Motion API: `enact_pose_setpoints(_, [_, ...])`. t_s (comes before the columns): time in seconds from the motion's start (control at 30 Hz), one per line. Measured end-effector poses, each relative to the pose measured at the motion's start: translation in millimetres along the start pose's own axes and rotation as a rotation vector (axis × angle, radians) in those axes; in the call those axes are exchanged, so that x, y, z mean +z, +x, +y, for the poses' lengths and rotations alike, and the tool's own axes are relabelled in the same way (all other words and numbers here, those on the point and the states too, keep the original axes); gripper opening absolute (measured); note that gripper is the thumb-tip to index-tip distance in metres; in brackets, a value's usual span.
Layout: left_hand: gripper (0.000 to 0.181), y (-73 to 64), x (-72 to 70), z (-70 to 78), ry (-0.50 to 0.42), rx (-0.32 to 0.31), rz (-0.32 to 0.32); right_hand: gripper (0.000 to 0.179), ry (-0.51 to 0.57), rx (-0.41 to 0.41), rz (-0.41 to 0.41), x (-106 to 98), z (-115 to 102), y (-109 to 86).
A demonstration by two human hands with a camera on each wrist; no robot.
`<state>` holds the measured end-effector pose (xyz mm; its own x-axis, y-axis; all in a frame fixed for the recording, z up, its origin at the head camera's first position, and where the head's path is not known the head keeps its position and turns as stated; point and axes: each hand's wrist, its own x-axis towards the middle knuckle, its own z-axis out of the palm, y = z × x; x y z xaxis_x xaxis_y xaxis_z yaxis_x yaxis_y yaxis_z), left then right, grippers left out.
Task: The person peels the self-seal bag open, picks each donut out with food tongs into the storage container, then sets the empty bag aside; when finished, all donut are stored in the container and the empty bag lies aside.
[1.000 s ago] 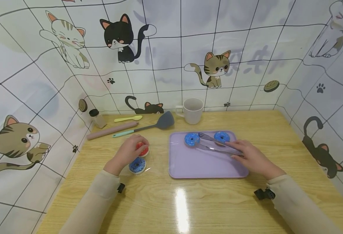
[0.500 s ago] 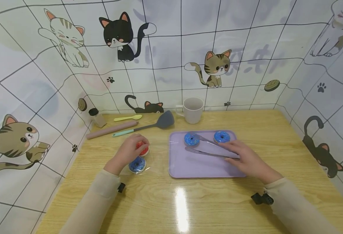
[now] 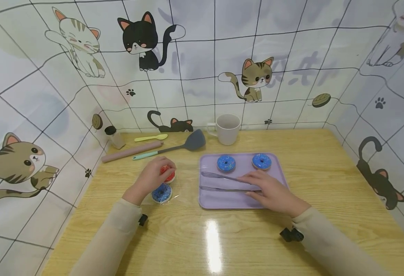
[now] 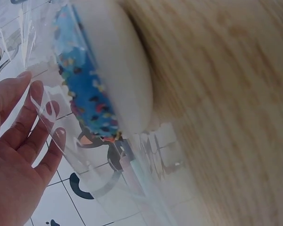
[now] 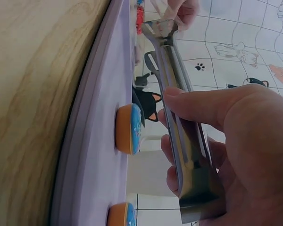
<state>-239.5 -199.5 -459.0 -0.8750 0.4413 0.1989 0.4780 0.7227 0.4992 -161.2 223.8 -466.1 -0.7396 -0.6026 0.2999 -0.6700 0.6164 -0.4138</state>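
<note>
My right hand (image 3: 272, 191) grips a pair of metal tongs (image 3: 226, 189), its thumb on one arm and fingers on the other in the right wrist view. The tong tips stand apart over the left edge of the purple tray (image 3: 229, 202). Two blue sprinkled donuts, one on the left (image 3: 226, 163) and one on the right (image 3: 261, 161), lie at the tray's back. On the left, my left hand (image 3: 150, 177) pinches clear plastic film (image 4: 23, 30) beside a red donut (image 3: 169, 174), which it partly hides. A darker blue donut (image 3: 162, 193) lies just in front, under the film.
Behind the left hand lie a spatula (image 3: 194, 141), a brown rolling pin (image 3: 129, 152), a yellow spoon (image 3: 150, 138) and a black-capped shaker (image 3: 115, 138). A light mug (image 3: 227, 130) stands behind the tray, against the cat-patterned wall (image 3: 195, 73).
My right hand has drawn the tongs left and toward me, from beside the tray's blue donuts to its left edge. The tong tips have spread wider. My left hand has stayed put.
</note>
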Motion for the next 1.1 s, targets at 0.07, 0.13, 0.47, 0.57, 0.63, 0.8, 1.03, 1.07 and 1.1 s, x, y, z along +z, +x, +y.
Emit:
enact_pose_setpoints(0.07, [0.008, 0.0, -0.3, 0.5, -0.001, 0.001, -0.002, 0.053, -0.009, 0.005, -0.010, 3, -1, 5.9])
enact_pose_setpoints(0.13, [0.008, 0.1, -0.7, 0.8, -0.005, 0.000, -0.003, 0.053, -0.015, 0.017, -0.024, 5, -3, 12.2])
enact_pose_setpoints(0.47, [0.008, 1.5, 0.0, 0.4, -0.007, 0.013, 0.004, 0.054, 0.006, 0.047, -0.077, 21, -9, 40.6])
enact_pose_setpoints(0.57, [0.007, 2.1, 0.7, 1.1, -0.005, 0.017, 0.003, 0.055, 0.015, 0.066, -0.082, 28, -12, 49.2])
enact_pose_setpoints(0.63, [0.007, 2.6, 0.8, 1.6, -0.005, 0.022, 0.005, 0.054, 0.011, 0.068, -0.083, 33, -13, 55.1])
enact_pose_setpoints(0.8, [0.009, 2.9, -0.5, 4.7, -0.016, 0.025, 0.009, 0.053, -0.010, 0.053, -0.093, 46, -18, 69.7])
enact_pose_setpoints(1.03, [0.008, 2.7, -0.1, 6.1, -0.023, 0.020, 0.008, 0.055, -0.012, 0.056, -0.115, 52, -28, 87.7])
enact_pose_setpoints(1.07, [0.008, 2.6, -0.1, 6.0, -0.023, 0.019, 0.007, 0.056, -0.011, 0.057, -0.119, 53, -28, 89.8])
enact_pose_setpoints(1.1, [0.008, 2.3, -0.4, 6.4, -0.023, 0.016, 0.006, 0.056, -0.009, 0.057, -0.121, 53, -29, 91.7])
